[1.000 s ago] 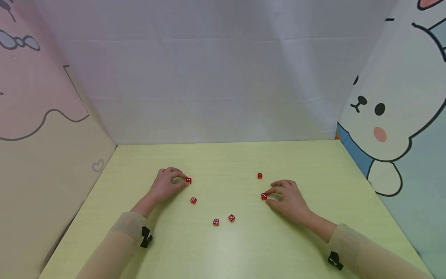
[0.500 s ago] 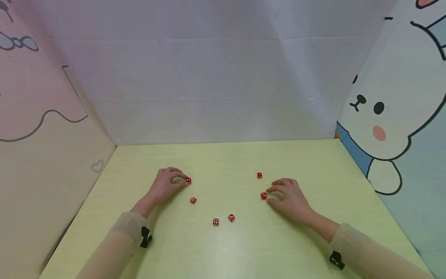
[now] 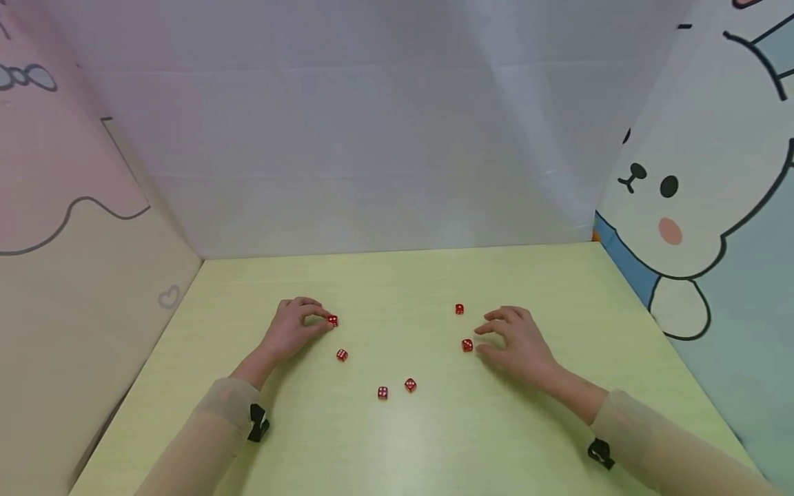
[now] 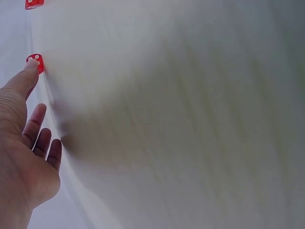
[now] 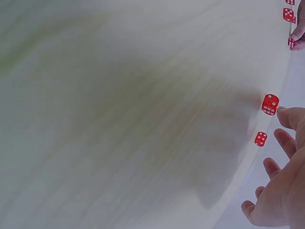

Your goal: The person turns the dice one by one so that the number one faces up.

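Note:
My left hand (image 3: 295, 326) pinches a red die with white pips (image 3: 333, 320) between thumb and fingers, at the left of the table. In the left wrist view the thumb lies against this die (image 4: 40, 67). On the right, my right hand (image 3: 516, 346) holds nothing, its thumb and fingers spread apart. Just left of its thumb sits another red die (image 3: 467, 345), and a small gap shows between them in the head view. Farther back stands a red die (image 3: 459, 309), left of the right fingertips.
Nearer than the left hand lies a die (image 3: 342, 355). Two more dice, one (image 3: 382, 393) and a second (image 3: 411, 385), sit near the middle of the pale yellow-green table (image 3: 397, 448). A white sheet (image 3: 397, 151) closes the back, and printed panels (image 3: 695, 227) flank the sides.
My right hand has let go of the die and drawn back slightly to the right, its fingers opening. The left hand stays on its die. The head view has shifted a little.

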`<state>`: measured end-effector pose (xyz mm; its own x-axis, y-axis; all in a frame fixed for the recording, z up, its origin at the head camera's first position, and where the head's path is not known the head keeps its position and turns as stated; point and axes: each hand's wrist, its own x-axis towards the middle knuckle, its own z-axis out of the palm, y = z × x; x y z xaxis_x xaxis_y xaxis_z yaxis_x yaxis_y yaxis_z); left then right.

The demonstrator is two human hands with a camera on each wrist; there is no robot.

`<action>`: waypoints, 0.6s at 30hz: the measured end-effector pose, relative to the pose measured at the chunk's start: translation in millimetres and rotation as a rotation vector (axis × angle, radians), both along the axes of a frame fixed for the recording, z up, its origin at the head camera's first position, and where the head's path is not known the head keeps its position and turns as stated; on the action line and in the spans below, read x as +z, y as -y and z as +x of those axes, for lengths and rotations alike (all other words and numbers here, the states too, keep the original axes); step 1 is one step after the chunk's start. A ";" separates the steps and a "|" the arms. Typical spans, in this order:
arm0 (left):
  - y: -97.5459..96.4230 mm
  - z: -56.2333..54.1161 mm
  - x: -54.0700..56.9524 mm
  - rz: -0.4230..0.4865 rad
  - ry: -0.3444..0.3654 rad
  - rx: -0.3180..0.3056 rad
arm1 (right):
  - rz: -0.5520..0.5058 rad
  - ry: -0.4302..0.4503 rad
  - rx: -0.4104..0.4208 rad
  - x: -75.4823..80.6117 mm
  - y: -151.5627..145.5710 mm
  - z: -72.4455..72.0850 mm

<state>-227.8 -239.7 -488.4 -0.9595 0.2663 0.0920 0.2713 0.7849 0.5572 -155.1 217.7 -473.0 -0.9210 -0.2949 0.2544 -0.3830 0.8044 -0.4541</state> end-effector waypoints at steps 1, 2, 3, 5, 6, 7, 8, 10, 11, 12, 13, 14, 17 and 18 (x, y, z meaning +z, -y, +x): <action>0.1 -0.2 0.1 -0.001 -0.005 -0.001 | 0.007 0.000 0.000 0.9 0.6 -0.9; 0.0 -0.5 0.2 -0.002 -0.008 -0.001 | 0.015 -0.003 0.002 1.4 1.2 -1.7; 0.0 -0.8 0.3 -0.002 -0.012 -0.003 | 0.023 -0.002 0.002 1.8 1.9 -2.5; 0.0 -1.5 0.1 -0.008 -0.020 -0.006 | 0.046 -0.001 0.004 1.8 3.4 -4.0; 0.0 -1.6 0.3 -0.010 -0.023 -0.007 | 0.056 -0.002 0.005 1.4 4.1 -4.8; 0.0 -1.5 0.4 -0.010 -0.024 -0.010 | 0.062 -0.002 0.007 1.2 4.7 -5.4; 0.1 -1.5 0.4 -0.009 -0.023 -0.010 | 0.069 -0.003 0.009 0.5 5.3 -6.1; 0.4 -1.6 0.0 -0.010 -0.026 -0.015 | 0.077 -0.005 0.014 -0.3 6.6 -6.7; 0.5 -1.5 -0.2 -0.009 -0.028 -0.016 | 0.079 -0.006 0.015 -0.8 6.9 -7.0; 0.5 -1.2 0.0 -0.007 -0.029 -0.017 | 0.081 -0.005 0.016 -1.3 7.2 -7.1; 0.7 -1.2 -0.4 -0.006 -0.031 -0.018 | 0.087 -0.005 0.015 -1.5 7.6 -7.1; 0.9 -1.1 -0.8 -0.006 -0.033 -0.018 | 0.092 -0.006 0.015 -1.9 8.0 -7.1; 1.3 -0.7 -1.6 -0.008 -0.041 -0.020 | 0.106 -0.012 0.016 -1.2 9.5 -6.8; 1.4 -0.6 -1.8 -0.012 -0.043 -0.020 | 0.111 -0.016 0.017 -0.9 10.0 -6.7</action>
